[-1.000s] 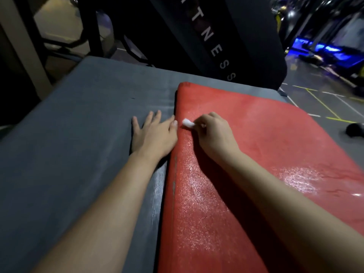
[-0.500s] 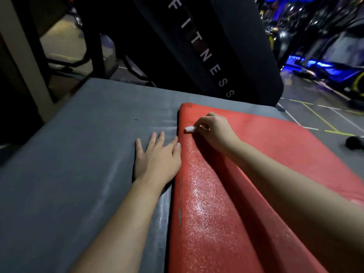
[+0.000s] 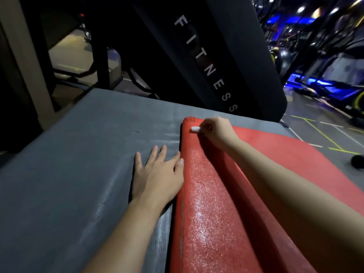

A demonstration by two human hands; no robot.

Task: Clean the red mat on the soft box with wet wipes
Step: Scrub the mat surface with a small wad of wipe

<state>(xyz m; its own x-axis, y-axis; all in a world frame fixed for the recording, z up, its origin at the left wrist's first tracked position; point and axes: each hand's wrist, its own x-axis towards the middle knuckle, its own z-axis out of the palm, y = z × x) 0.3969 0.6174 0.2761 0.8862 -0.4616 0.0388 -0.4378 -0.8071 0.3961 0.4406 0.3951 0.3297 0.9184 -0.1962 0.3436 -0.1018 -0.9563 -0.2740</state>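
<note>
The pebbled, wet-glossy red mat [image 3: 216,213] fills the lower right on the grey ribbed soft box [image 3: 78,154], the right hand [image 3: 218,131] pinching a wadded white wet wipe [image 3: 195,129] at its far rounded corner, the left hand [image 3: 157,174] flat with fingers straight alongside, in a dim gym.

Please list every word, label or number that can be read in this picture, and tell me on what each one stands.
"FITNESS": white letters running down the dark slanted panel behind the soft box.
A small mark at the far corner of the red mat: too blurred to read.
No other text is visible.
</note>
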